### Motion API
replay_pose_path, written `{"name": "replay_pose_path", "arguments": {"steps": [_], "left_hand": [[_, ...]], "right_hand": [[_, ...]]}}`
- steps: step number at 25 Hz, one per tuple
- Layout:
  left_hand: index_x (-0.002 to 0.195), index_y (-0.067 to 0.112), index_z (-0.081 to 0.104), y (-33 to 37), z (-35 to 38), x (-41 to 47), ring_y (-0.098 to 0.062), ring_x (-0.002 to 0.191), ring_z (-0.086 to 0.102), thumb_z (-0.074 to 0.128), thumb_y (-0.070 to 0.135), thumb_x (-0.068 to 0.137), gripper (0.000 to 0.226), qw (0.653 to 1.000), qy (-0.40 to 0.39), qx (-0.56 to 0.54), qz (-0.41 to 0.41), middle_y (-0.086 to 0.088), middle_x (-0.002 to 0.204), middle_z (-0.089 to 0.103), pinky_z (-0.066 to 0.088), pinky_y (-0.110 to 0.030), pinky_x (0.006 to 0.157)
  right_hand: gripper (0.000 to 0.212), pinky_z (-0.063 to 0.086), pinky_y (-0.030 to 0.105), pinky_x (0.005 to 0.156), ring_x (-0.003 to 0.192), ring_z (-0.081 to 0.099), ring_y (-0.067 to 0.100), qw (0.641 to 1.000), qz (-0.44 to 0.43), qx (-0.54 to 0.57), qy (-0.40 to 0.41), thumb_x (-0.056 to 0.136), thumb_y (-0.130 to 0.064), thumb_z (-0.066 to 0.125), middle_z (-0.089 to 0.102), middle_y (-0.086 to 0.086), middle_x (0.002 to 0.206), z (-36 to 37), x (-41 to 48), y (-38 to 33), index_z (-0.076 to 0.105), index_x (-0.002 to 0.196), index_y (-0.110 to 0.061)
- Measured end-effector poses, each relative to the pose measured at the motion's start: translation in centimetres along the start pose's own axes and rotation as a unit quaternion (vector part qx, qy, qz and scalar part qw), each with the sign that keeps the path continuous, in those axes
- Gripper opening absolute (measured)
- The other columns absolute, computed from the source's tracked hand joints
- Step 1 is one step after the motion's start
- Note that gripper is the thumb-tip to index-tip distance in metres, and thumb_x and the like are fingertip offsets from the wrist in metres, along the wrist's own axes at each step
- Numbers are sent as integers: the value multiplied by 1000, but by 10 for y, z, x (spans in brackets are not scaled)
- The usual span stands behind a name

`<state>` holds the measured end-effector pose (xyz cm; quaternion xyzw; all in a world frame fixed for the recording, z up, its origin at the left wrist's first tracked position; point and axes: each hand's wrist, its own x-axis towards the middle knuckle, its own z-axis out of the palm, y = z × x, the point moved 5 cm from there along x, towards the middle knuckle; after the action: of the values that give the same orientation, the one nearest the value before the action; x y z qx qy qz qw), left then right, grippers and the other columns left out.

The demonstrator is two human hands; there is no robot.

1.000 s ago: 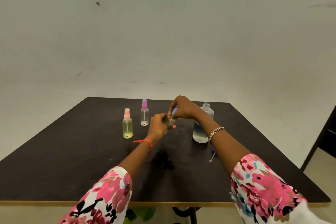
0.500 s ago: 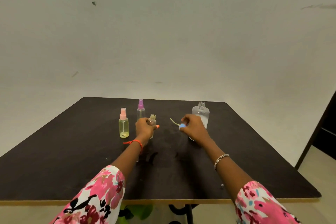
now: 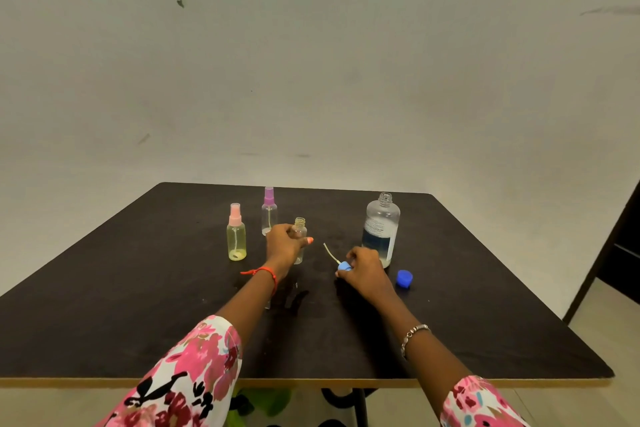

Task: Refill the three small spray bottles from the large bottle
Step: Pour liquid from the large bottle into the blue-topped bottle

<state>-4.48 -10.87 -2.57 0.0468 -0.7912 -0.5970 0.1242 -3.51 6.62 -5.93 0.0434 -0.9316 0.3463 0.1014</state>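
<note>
Left hand (image 3: 285,243) wraps its fingers round the body of the uncapped small bottle (image 3: 300,224), which stands upright on the dark worktop (image 3: 138,288), threaded neck bare & poking up above the knuckles; the thumb tip w/ an orange nail shows on the bottle's right side. What's inside that bottle can't be made out behind the hand. Right hand (image 3: 363,267) sits low at the worktop, fingers curled, pinching the blue spray head (image 3: 344,266) at its fingertips. The head's thin dip tube (image 3: 329,252) sticks up & to the left, in the gap btw the two hands. Large bottle (image 3: 381,229) stands upright just behind the right hand, no cap on, liquid in its lower part, label on the side. A blue cap (image 3: 404,278) lies on the worktop just right of the right hand, near the large bottle's base. Left of the held bottle stands the pink-topped spray bottle (image 3: 236,236), yellowish, a little liquid at the bottom. Behind, btw those two, is the purple-topped spray bottle (image 3: 269,211), clear, a trace at the bottom. Both are upright w/ sprayers on. Red thread (image 3: 263,272) on the left wrist, bracelet (image 3: 414,334) on the right; floral sleeves (image 3: 194,374) at the bottom edge.
</note>
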Motion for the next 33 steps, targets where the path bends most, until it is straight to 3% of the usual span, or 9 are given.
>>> {"name": "replay_pose_path", "arguments": {"steps": [5, 9, 12, 15, 17, 20, 24, 29, 33], "left_hand": [[87, 0, 61, 0, 6, -2, -21, 87, 56, 70, 5, 76, 15, 1000, -12, 1, 6, -11, 85, 58, 46, -30, 83], [96, -3, 63, 2, 6, -2, -24, 91, 59, 70, 7, 76, 23, 1000, -9, -4, 10, -13, 90, 61, 49, -35, 88], [105, -2, 62, 3, 5, -3, -25, 99, 60, 71, 8, 75, 33, 1000, -9, -19, 7, -16, 104, 65, 49, -34, 89], [111, 0, 62, 6, 3, -6, -27, 105, 59, 72, 8, 74, 39, 999, -10, -35, -4, -15, 111, 65, 48, -32, 88], [113, 0, 60, 8, 1, -5, -25, 105, 60, 73, 6, 72, 43, 999, -12, -50, -4, -15, 112, 65, 48, -29, 86], [117, -1, 55, 15, -4, -3, -21, 101, 59, 76, 4, 69, 53, 997, -4, -82, -13, -15, 114, 64, 48, -27, 85], [113, -1, 58, 34, -10, -1, -14, 94, 57, 75, 6, 70, 47, 996, 3, -93, 11, -15, 113, 64, 47, -24, 80], [113, -2, 60, 57, -16, 2, -16, 94, 59, 75, 7, 70, 46, 993, 1, -114, 38, -15, 112, 65, 49, -22, 78], [110, 1, 64, 69, -21, -1, -18, 95, 62, 76, 8, 69, 43, 992, -4, -116, 56, -14, 110, 68, 50, -29, 88]], "right_hand": [[29, 47, 29, 70, 84, 56, 19, 1000, -5, -16, 21, 78, -26, 68, 60, 12, 96, -4, -7, -5, 58, 93, -5], [21, 34, 27, 60, 68, 53, 19, 958, -5, 35, 284, 82, -24, 63, 62, 10, 78, -48, -27, -23, 56, 77, -5], [43, 36, 26, 70, 96, 51, 24, 920, 0, 114, 375, 74, -24, 73, 53, 12, 104, -70, -25, -20, 48, 102, -4], [93, 35, 44, 100, 128, 34, 28, 923, 82, 183, 327, 61, -27, 84, 35, 15, 138, -72, -2, -1, 28, 133, -6], [107, 29, 53, 107, 131, 33, 30, 928, 133, 234, 256, 55, -30, 86, 32, 11, 143, -61, 15, 12, 21, 138, -14], [88, 36, 56, 102, 116, 50, 29, 925, 127, 308, 181, 55, -26, 86, 48, 6, 129, -51, 31, 13, 34, 126, -21], [64, 43, 54, 96, 109, 54, 30, 950, 95, 245, 172, 58, -23, 84, 59, 7, 117, -66, 38, 3, 48, 112, -21], [71, 47, 52, 90, 99, 59, 27, 974, -6, 161, 161, 47, -26, 78, 64, 2, 108, -95, 43, -37, 51, 112, -28], [76, 40, 45, 96, 106, 54, 27, 983, -64, 62, 160, 55, -20, 81, 59, 7, 116, -115, 41, -68, 48, 123, -25]]}}
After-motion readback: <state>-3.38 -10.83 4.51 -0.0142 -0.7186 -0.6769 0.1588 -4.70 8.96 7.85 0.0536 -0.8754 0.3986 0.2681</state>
